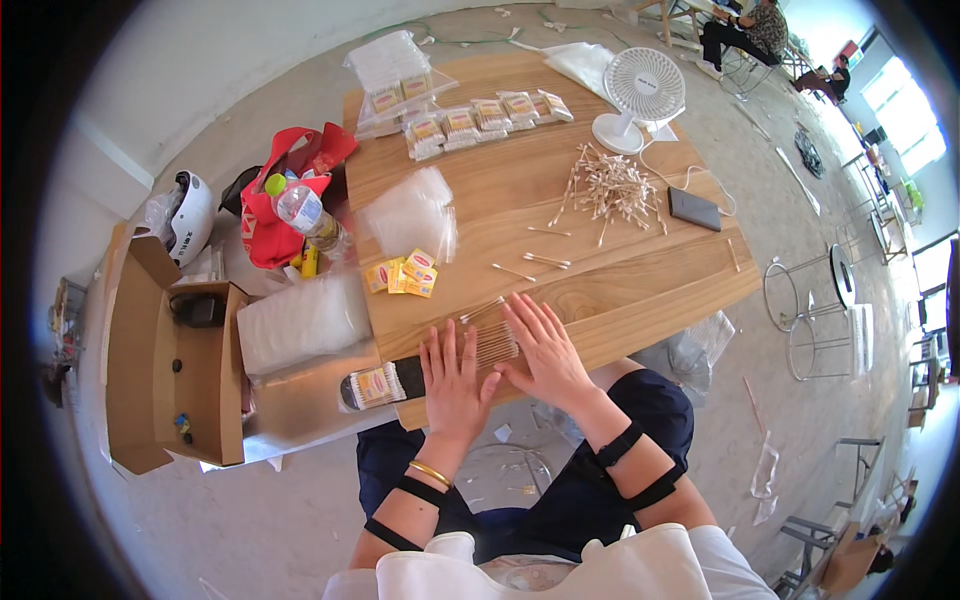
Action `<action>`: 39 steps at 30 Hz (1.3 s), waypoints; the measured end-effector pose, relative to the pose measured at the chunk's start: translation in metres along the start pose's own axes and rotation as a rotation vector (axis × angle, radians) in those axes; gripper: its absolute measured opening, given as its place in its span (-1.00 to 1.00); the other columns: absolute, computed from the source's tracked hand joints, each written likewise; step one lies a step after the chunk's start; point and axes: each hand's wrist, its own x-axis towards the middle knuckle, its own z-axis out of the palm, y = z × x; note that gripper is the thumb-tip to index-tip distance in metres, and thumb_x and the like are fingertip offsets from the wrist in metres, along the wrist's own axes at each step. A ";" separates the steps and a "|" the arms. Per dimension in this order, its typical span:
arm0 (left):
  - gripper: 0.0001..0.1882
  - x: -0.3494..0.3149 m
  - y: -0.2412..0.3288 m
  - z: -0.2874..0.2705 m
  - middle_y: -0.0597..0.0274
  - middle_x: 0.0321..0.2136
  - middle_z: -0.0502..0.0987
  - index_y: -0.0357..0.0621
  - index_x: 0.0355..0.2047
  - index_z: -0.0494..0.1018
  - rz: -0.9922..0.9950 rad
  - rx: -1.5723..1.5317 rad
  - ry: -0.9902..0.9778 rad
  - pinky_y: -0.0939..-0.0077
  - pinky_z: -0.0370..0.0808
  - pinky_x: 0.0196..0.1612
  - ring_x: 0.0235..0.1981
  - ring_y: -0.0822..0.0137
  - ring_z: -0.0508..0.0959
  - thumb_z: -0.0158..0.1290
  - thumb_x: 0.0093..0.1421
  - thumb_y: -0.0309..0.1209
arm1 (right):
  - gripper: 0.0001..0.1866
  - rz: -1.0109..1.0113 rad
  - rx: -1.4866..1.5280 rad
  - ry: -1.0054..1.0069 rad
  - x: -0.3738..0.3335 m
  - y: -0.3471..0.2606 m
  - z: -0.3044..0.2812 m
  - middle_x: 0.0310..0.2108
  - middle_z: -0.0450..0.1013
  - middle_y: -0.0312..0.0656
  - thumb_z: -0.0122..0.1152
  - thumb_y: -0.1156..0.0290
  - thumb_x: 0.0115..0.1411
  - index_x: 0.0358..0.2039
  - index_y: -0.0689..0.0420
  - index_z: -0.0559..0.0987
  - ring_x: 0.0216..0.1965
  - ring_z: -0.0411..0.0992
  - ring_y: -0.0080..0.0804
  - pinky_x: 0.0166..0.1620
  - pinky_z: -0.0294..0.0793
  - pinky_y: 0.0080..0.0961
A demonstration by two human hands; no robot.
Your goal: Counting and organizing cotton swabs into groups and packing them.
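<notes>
My left hand lies flat at the near edge of the wooden table, fingers stretched out. My right hand rests beside it, also with its fingers extended. Between them a row of cotton swabs lies side by side, touched at its ends by both hands. Left of my left hand, a small clear packet of swabs with a yellow card sits on a dark, flat, rounded object, partly hidden by that hand. Several yellow cards and a stack of clear plastic bags are beyond it.
Loose swabs lie mid-table, with a swab pile farther right near a power bank and white fan. Filled packets line the back. At left stand a cardboard box, bottle and red bag.
</notes>
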 end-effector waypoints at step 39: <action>-0.19 -0.042 -0.002 -0.010 -0.27 0.40 0.05 -0.35 0.34 0.11 0.012 -0.263 0.078 -0.17 -0.06 0.47 0.46 -0.26 0.00 0.21 0.19 -0.28 | -0.05 -0.070 -0.194 -0.017 -0.005 -0.023 0.032 0.49 -0.06 0.15 0.10 -0.16 0.26 0.42 0.30 0.12 0.53 -0.14 -0.02 0.51 -0.16 -0.11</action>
